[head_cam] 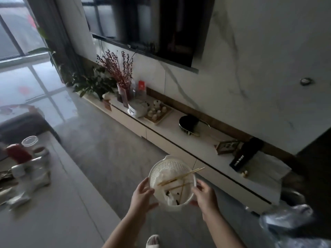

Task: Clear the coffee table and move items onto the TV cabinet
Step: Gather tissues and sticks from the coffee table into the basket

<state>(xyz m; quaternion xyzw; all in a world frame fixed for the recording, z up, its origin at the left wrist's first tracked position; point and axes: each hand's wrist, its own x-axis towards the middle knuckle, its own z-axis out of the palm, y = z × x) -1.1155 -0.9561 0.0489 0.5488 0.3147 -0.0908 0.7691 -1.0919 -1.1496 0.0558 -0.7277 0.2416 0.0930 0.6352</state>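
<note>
The white basket [172, 181], carrying wooden skewers [180, 176] and crumpled tissue, is hanging above the floor between the coffee table [53, 212] and the TV cabinet [179, 138]. The left hand [143, 196] and right hand [204, 194] are cradling its sides, fingers loosely curved against the wall.

— The basket [171, 169]?
— White plastic, perforated wall, matt. Thin wooden skewers [180, 177] and crumpled white paper or film inside; which, I can't tell.
— The cabinet [179, 140]?
— Smooth pale top, slight sheen, wood-toned strip behind. A glossy black bowl [189, 123] with a metallic rim sits there.
— The wall [259, 59]?
— Polished marble-look, grey veins.
— The floor [107, 149]?
— Grey, smooth, glossy near the window.
</note>
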